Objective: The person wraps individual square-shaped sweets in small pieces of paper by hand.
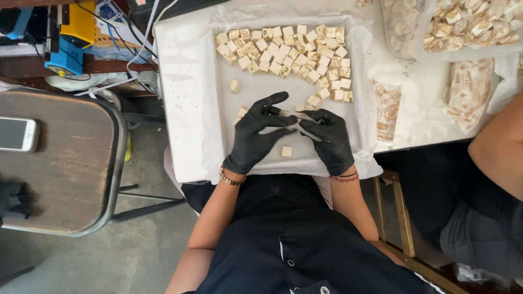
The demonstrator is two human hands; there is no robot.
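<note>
Fingers of both hands, in black gloves, meet over a white paper-lined tray and pinch a thin, pale wrapper sheet between them.

- Left hand: thumb and forefinger closed on the near end of the sheet; the forefinger points up and away, the remaining fingers are curled loosely beneath. A gold bracelet sits at the wrist.
- Right hand: fingertips narrowed onto the far end of the same sheet, the palm turned down. A beaded band sits at the wrist.
- Whether a sweet lies inside the sheet cannot be told.
- Loose cream-coloured candy cube: just below the fingertips, on the paper, untouched.
- Single cube: above the left fingers, well apart.
- Two cubes: just beside the left forefinger.
- Heap of cut cubes: beyond both hands, filling the far part of the tray.
- Printed wrapper packs: to the right of the right fingers, on the white cloth.
- Clear tub of wrapped sweets: far right, beyond the hands.
- Another person's arm: at the right edge.
- Metal-framed stool with a phone: well left of the left hand.
</note>
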